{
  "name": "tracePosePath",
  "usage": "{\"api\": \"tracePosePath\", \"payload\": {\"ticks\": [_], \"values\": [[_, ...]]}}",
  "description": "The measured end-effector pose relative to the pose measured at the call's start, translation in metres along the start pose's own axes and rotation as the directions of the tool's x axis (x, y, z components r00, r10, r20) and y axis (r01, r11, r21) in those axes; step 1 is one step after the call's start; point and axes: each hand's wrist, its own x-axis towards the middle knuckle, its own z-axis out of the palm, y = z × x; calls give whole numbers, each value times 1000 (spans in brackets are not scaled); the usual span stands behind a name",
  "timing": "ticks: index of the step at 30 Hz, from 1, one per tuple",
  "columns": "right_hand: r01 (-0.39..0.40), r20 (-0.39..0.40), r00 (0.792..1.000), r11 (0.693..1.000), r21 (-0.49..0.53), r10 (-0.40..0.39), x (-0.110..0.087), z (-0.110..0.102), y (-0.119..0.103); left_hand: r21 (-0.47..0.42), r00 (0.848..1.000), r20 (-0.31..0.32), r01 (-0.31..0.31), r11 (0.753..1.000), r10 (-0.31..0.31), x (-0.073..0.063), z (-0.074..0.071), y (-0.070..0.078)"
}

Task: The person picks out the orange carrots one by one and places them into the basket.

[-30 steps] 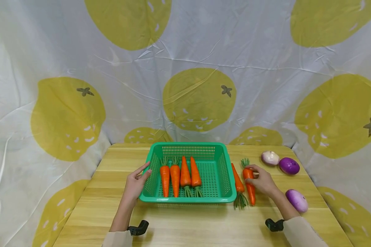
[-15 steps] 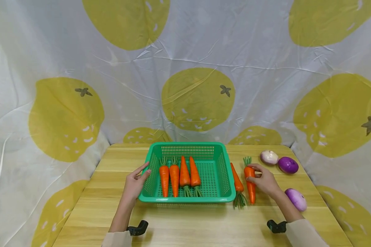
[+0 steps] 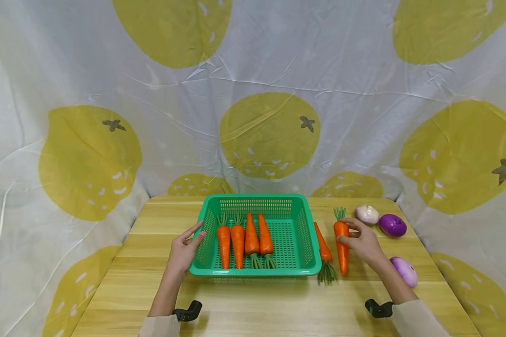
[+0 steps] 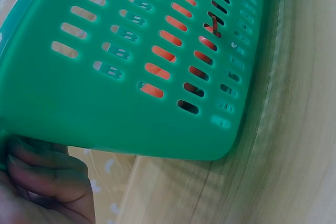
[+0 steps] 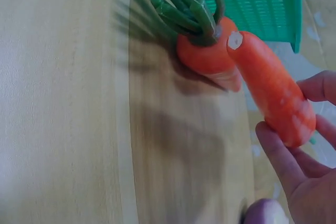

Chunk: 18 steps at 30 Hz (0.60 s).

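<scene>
Across the back hangs a cloth with a yellow lemon print, and the wood-grain table stands before it. At the left, a pale sleeve ends near a black wrist mount, and the left hand grips the left rim of the green perforated plastic basket, thumb and fingers closed on its edge.

Inside the basket lie 4 carrots side by side: the 2 left carrots have green stems toward the far wall, and the 2 right carrots have stems toward the person. Just outside the basket's right wall, a loose carrot lies on the table, stems toward the person; whether it touches the basket cannot be told.

Next comes the held carrot, stems at the far end, its tip raised off the wood. The right hand pinches its thick upper part between thumb and fingers.

Beyond that hand sit a white-and-purple bulb and, close beside it, a deep purple onion. Nearer, a pale purple onion is partly hidden by the right forearm.
</scene>
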Motion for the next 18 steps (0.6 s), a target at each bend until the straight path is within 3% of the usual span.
{"api": "tracePosePath", "payload": {"ticks": [10,18], "values": [[45,0,999,998,41,-45,-2,-2,-11,-14,999,32,22,1000,-22,-18,1,29],[63,11,998,995,78,-64,-2,-2,-20,-23,1000,26,12,1000,-11,-18,1,29]]}}
